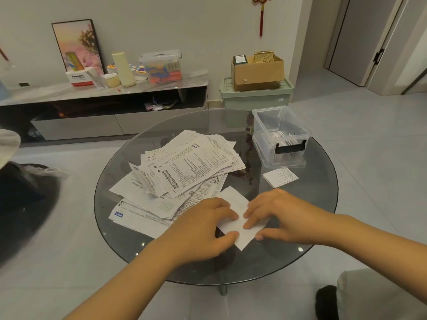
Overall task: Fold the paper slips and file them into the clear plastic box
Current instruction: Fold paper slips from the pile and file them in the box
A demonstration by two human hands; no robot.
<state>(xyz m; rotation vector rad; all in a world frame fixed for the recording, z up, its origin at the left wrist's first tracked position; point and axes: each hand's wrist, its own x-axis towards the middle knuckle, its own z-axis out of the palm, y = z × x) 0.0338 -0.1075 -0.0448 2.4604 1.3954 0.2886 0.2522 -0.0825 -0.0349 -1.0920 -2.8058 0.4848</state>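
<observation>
A round glass table [323, 204] holds a big pile of paper slips [184, 167]. The clear plastic box [280, 137] sits at the far right. Left hand [203, 225] and right hand [282, 215] press one white slip [235, 204] flat, fingers spread.

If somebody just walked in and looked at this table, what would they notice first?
Probably the big messy pile of printed paper slips spread over the middle of the round glass table. Next, the two hands at the near edge: the left hand and right hand press a white slip flat. The clear plastic box sits at the table's far right, some folded slips already inside.
</observation>
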